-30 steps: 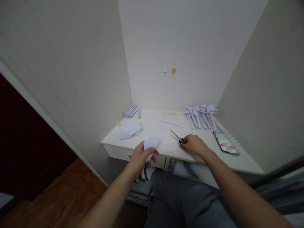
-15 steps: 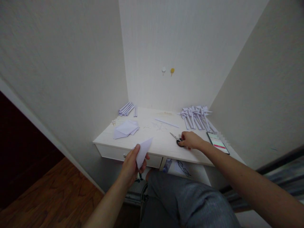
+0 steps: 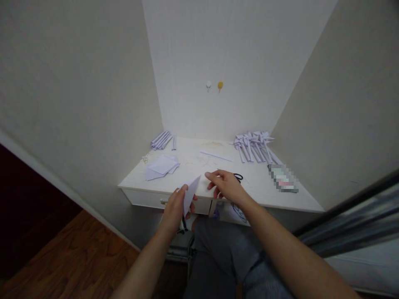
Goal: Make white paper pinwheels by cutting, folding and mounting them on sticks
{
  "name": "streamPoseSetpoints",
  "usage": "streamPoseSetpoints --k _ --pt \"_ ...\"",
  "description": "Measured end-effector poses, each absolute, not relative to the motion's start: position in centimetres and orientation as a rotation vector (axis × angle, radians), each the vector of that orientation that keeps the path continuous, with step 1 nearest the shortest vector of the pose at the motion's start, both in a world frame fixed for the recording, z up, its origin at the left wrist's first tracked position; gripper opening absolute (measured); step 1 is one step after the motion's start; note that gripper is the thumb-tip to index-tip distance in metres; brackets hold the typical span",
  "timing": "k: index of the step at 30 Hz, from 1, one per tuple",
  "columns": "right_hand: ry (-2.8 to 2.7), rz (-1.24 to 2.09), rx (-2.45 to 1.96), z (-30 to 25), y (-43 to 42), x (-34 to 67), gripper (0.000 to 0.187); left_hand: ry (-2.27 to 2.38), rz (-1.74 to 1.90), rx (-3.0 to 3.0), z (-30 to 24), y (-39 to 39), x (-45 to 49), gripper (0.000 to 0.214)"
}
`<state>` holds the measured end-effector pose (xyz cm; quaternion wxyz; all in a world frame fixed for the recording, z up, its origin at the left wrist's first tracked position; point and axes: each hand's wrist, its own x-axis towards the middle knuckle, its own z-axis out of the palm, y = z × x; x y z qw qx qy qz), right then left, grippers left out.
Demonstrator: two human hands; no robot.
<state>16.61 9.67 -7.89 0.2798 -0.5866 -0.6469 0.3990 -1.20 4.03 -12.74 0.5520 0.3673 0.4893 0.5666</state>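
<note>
My left hand (image 3: 177,207) grips a folded white paper (image 3: 190,195) over the desk's front edge, thumb on top and fingers beneath. To its right, my right hand (image 3: 225,185) hovers near the paper's pointed tip, fingers apart and holding nothing. Behind that hand lies a pair of scissors (image 3: 238,177) on the desk; the black handle shows while the rest is mostly hidden. A stack of white paper sheets (image 3: 162,165) rests on the left side of the desk (image 3: 199,169). Farther back, a thin paper stick (image 3: 215,155) lies among small scraps.
Rolled paper tubes (image 3: 162,140) sit in the back left corner. Several paper pinwheels (image 3: 254,145) on sticks are piled at the back right, with a phone (image 3: 283,178) in front of them. Two hooks, one yellow (image 3: 220,85), are on the back wall. A drawer (image 3: 146,200) is below.
My right hand has let go of the scissors, leaving them on the desk, and moved left towards the paper. The left hand still holds the folded paper. The view has shifted slightly.
</note>
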Motion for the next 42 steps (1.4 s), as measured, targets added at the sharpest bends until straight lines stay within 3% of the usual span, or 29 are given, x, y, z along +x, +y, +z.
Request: streamPoseSetpoints --k 5,11,17,22,34,42 --pt "-1.464 1.447 -1.338 -10.5 8.4 15.1 0.031 1.246 1.385 1.074 -13.4 4.4 0.2 0.030" --pt "-1.296 1.479 -1.187 -13.0 8.7 17.7 0.028 1.266 1.386 1.018 -14.9 5.1 0.7 0.032" --pt "-1.341 1.385 -1.110 -13.9 9.2 17.8 0.030 1.193 1.354 0.949 -14.9 4.8 0.9 0.040" --pt "-1.403 1.106 -1.069 -14.1 8.5 17.2 0.046 1.188 1.349 0.961 -14.1 4.2 0.9 0.036" --pt "-1.629 0.673 -1.051 -12.9 7.4 17.0 0.012 1.281 1.311 1.072 -13.2 3.3 1.5 0.023" --pt "-1.619 0.684 -1.065 -13.1 7.5 17.1 0.016 1.316 1.310 1.119 -13.4 3.3 1.3 0.024"
